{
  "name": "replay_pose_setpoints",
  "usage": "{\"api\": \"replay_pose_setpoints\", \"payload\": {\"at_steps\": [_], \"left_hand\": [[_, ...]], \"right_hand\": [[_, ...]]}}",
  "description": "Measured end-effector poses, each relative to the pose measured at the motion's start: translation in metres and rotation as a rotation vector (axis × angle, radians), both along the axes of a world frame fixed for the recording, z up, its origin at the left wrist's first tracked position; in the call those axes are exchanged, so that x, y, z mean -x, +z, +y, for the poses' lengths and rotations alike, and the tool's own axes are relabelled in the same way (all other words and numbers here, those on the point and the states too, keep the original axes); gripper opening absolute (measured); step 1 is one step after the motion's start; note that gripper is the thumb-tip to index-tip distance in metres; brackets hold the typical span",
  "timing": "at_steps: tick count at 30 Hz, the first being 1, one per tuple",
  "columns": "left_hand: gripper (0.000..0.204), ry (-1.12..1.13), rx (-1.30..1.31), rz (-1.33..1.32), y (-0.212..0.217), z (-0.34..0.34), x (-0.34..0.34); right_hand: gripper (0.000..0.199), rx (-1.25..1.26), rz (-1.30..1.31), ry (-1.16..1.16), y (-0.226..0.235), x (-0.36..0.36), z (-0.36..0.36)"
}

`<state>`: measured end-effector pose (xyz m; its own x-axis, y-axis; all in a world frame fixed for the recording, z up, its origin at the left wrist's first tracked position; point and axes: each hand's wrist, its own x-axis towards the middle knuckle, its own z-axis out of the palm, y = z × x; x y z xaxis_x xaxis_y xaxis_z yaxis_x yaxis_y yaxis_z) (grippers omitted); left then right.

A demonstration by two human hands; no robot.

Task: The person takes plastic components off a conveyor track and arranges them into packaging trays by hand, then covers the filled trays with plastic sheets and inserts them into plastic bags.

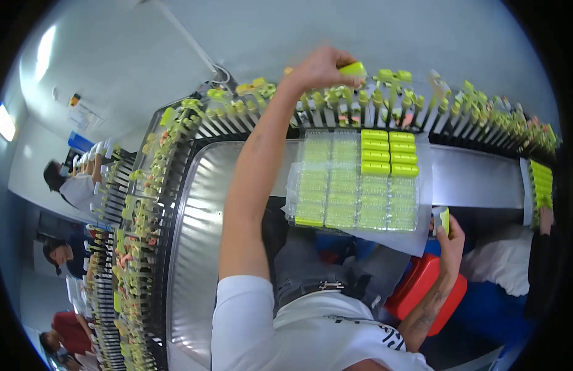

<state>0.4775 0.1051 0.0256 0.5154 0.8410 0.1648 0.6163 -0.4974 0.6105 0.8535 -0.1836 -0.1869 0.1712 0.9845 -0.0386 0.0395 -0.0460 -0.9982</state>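
Observation:
Stretched far forward over the rack, my left hand point(323, 67) pinches a yellow-green plastic piece point(354, 70). Lower right, beside the tray, my right hand point(451, 242) is closed on another yellow-green piece point(446, 217) with a whitish-grey side; its exact kind is unclear. Between my arms lies a clear plastic compartment tray point(343, 196) on a thin translucent sheet point(424, 204). Two columns of glossy yellow-green blocks point(376, 154) fill its far right part. More yellow-green shows through under the clear compartments.
A black rack point(385, 117) of upright posts topped with yellow-green parts curves along the far side and left. A metal worktop point(203, 204) lies within it. At right are a red stool point(432, 290) and another person's hand point(546, 219) at a second tray point(541, 185). Several people sit far left.

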Motion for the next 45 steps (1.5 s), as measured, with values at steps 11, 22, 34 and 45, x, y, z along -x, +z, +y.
{"api": "replay_pose_setpoints", "payload": {"at_steps": [11,22,34,45], "left_hand": [[0.044,0.068,-0.291,-0.07,-0.102,-0.118,0.004],[0.049,0.01,-0.267,0.159,-0.158,-0.112,-0.037],[0.037,-0.02,-0.197,0.119,-0.151,-0.118,-0.017],[0.03,0.018,-0.108,0.242,-0.145,-0.125,-0.016]], "right_hand": [[0.048,-0.172,-0.327,0.113,0.046,0.044,0.084],[0.047,-0.432,-0.832,0.225,0.036,0.079,0.149],[0.032,-0.428,-0.914,0.264,0.037,0.08,0.152],[0.027,-0.436,-0.867,0.16,0.04,0.074,0.136]]}}
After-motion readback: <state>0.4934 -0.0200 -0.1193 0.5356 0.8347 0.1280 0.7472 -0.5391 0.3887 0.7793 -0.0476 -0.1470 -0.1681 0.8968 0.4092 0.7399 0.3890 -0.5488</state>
